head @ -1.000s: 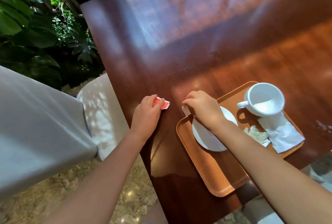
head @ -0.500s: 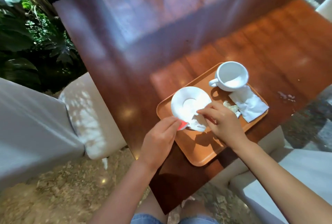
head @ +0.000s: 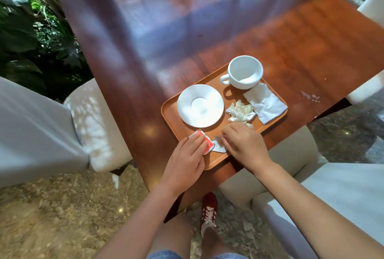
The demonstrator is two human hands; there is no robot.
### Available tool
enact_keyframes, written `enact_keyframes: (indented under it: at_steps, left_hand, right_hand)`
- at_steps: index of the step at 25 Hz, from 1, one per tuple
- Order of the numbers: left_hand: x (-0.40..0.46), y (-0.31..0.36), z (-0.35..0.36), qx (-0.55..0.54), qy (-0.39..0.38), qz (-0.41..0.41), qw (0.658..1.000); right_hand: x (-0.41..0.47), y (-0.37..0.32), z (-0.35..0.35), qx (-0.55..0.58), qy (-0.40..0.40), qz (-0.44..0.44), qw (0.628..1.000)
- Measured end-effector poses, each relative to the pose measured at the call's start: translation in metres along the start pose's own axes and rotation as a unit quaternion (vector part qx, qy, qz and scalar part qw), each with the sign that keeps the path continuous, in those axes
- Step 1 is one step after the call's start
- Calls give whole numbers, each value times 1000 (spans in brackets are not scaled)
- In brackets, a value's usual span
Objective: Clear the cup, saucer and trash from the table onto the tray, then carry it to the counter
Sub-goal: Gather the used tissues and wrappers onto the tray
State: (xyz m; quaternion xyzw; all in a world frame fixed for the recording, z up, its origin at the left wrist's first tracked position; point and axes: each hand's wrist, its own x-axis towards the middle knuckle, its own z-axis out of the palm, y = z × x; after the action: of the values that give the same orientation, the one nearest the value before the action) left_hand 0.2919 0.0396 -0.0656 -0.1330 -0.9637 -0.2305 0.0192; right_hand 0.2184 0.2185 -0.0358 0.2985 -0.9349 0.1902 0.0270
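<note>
An orange-brown tray (head: 172, 116) lies on the dark wooden table (head: 145, 30) near its front edge. On it stand a white cup (head: 244, 71) at the far end and a white saucer (head: 200, 106) beside it. A flat white napkin (head: 266, 102) and crumpled paper (head: 240, 111) lie at the tray's right. My left hand (head: 187, 161) rests on a red and white packet (head: 207, 144) at the tray's near part. My right hand (head: 244, 144) pinches a small white wrapper (head: 219, 147) next to that packet.
Pale upholstered chairs stand at the left (head: 97, 125) and at the right front (head: 291, 154). Green plants (head: 31, 40) fill the far left. White crumbs (head: 309, 95) mark the table's right edge. My red shoe (head: 208, 211) shows on the stone floor below.
Both hands carried the red packet and the white wrapper from the table's left side onto the tray's near part. The saucer now lies bare, and the view has pulled back.
</note>
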Motion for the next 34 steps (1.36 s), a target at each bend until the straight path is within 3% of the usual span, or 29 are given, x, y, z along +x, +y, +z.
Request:
enact_keyframes:
  at_steps: [6, 16, 22, 34]
  left_hand:
    - [-14, 26, 13, 14, 6, 13, 1000]
    - [-7, 18, 19, 45, 19, -12, 999]
    - [28, -31, -4, 70, 30, 30, 997]
    - [84, -110, -34, 59, 13, 60, 996]
  right_hand:
    - [-43, 32, -4, -73, 53, -89, 992]
    - [-34, 72, 4, -121, 120, -120, 978]
    - [19, 62, 22, -95, 150, -87, 980]
    - [95, 42, 33, -100, 123, -11, 987]
